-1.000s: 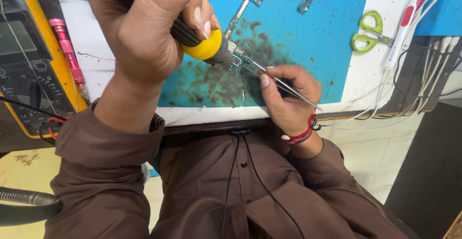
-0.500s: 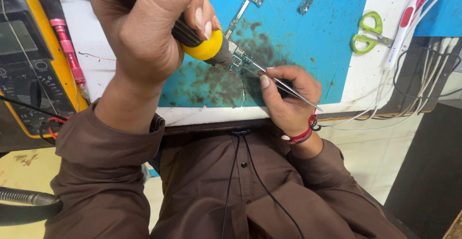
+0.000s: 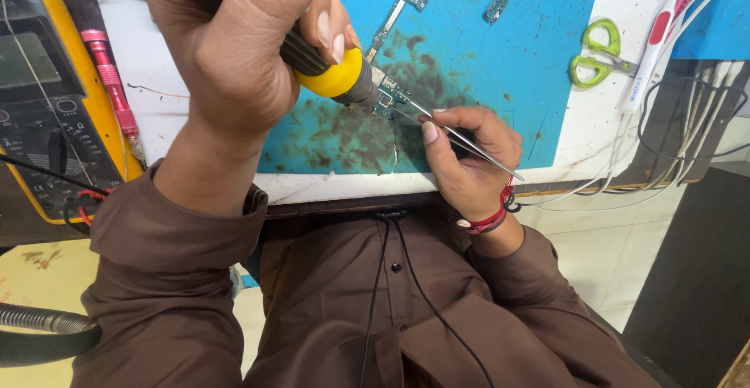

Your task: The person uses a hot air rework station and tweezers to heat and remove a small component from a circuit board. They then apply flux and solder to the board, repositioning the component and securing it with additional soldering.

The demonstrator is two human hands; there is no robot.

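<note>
Gripping a soldering iron [image 3: 328,64] by its black-and-yellow handle, the left hand [image 3: 242,52] holds the tip down on a small circuit board [image 3: 388,95] lying on the stained blue work mat [image 3: 484,75]. The right hand [image 3: 469,157], at the mat's near edge, pinches metal tweezers [image 3: 461,138] whose points meet the board. Green scissors [image 3: 595,53] lie just beyond the mat's right edge; a yellow multimeter [image 3: 47,99] sits well off its left.
</note>
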